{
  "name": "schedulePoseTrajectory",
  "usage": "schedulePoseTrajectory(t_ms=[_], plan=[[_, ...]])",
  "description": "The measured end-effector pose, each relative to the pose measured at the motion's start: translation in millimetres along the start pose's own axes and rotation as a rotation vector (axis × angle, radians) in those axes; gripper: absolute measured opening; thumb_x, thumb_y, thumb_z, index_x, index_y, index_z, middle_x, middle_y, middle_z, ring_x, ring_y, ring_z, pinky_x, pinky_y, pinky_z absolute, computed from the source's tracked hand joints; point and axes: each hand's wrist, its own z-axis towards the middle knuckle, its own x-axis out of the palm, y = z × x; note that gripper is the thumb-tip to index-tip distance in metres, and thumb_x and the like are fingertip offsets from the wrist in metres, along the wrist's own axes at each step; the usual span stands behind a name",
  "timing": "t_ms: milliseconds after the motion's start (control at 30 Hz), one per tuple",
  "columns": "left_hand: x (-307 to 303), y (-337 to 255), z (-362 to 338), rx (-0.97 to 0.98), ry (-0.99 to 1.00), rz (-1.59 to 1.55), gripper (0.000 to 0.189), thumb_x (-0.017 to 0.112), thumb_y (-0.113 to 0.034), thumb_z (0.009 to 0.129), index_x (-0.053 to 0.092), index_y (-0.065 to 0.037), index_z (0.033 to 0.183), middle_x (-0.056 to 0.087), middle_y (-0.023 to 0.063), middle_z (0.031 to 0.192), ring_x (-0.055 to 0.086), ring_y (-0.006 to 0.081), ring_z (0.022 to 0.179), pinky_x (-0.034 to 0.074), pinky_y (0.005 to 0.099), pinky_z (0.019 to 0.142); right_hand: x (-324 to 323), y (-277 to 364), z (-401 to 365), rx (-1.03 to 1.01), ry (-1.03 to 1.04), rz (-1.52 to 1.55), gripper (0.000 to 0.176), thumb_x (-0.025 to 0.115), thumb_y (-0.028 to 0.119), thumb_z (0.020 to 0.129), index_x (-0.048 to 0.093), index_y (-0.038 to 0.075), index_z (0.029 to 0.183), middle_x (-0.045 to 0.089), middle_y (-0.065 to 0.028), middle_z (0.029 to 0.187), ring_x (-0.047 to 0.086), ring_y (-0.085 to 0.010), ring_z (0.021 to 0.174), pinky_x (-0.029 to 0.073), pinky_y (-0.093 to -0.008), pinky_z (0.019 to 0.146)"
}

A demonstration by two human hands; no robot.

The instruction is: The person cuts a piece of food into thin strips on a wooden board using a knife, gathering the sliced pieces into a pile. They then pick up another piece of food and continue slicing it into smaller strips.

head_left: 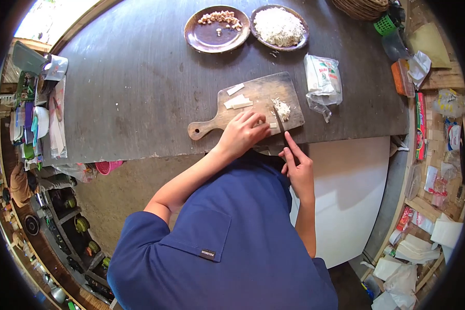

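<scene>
A wooden cutting board (pixel 253 85) with a handle lies near the table's front edge. My right hand (pixel 299 170) is closed around the handle of a knife (pixel 279 123), its index finger stretched along the back. The dark blade points away from me over the board. My left hand (pixel 241 135) presses curled fingertips on a small white slice (pixel 273 125) just left of the blade; the fingers partly hide what they hold. Several flat white slabs (pixel 237 102) lie at the board's left side. Thin white shreds (pixel 281 109) form a little heap beside the blade.
Behind the board stand a brown plate (pixel 201 43) with small light-brown pieces and another plate (pixel 306 41) heaped with white shreds. A printed plastic packet (pixel 323 80) lies to the right. Shelves with containers (pixel 28 121) line the left; a white panel (pixel 351 191) stands below the table.
</scene>
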Motion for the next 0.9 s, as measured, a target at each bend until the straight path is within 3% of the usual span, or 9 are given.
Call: schedulePoseTrajectory(t_ms=[67, 133, 167, 400, 900], plan=[[5.6, -3.8, -2.5, -0.015, 0.001, -0.033, 0.022, 0.081, -0.018, 0.091, 0.077, -0.01, 0.111, 0.068, 0.0037, 0.109, 0.068, 0.0237, 0.1, 0.058, 0.0381, 0.089, 1.8, 0.1, -6.2, -0.042, -0.016, -0.085, 0.046, 0.064, 0.016, 0.109, 0.062, 0.024, 0.154, 0.07, -0.0058, 0.09, 0.063, -0.0128, 0.063, 0.051, -0.0298, 0.06], [5.7, -4.5, -3.2, -0.037, 0.002, -0.056, 0.021, 0.079, -0.018, 0.093, 0.077, -0.008, 0.112, 0.068, 0.0044, 0.109, 0.068, 0.0246, 0.098, 0.058, 0.0375, 0.09, 5.5, -0.1, -14.4, -0.201, -0.08, -0.343, 0.046, 0.064, 0.013, 0.107, 0.065, 0.023, 0.152, 0.068, -0.0118, 0.093, 0.065, -0.0264, 0.071, 0.053, -0.0374, 0.07], [5.1, -4.1, -2.6, -0.022, 0.03, -0.051, 0.024, 0.079, -0.016, 0.092, 0.076, -0.007, 0.115, 0.068, 0.0047, 0.11, 0.067, 0.0247, 0.099, 0.057, 0.0367, 0.09, 7.4, 2.4, -19.9, -0.193, -0.097, -0.33, 0.046, 0.065, 0.011, 0.106, 0.066, 0.023, 0.15, 0.066, -0.0145, 0.094, 0.063, -0.0342, 0.077, 0.052, -0.0421, 0.075], [1.3, -6.3, 5.7, 0.001, 0.159, -0.028, 0.043, 0.075, -0.008, 0.085, 0.071, -0.007, 0.128, 0.064, 0.006, 0.114, 0.064, 0.0246, 0.104, 0.057, 0.0371, 0.092, 9.2, 0.3, -35.8, -0.23, -0.177, -0.443, 0.048, 0.065, 0.013, 0.106, 0.063, 0.025, 0.153, 0.066, -0.0128, 0.093, 0.065, -0.0321, 0.077, 0.054, -0.0436, 0.075], [4.3, -7.8, 4.1, 0.013, 0.148, 0.02, 0.043, 0.073, -0.005, 0.083, 0.071, -0.007, 0.126, 0.062, 0.0059, 0.111, 0.063, 0.024, 0.102, 0.057, 0.0358, 0.092, 12.4, -0.4, -43.1, -0.227, -0.196, -0.573, 0.051, 0.066, 0.014, 0.105, 0.062, 0.031, 0.153, 0.067, -0.0084, 0.092, 0.07, -0.0305, 0.075, 0.057, -0.0452, 0.07]])
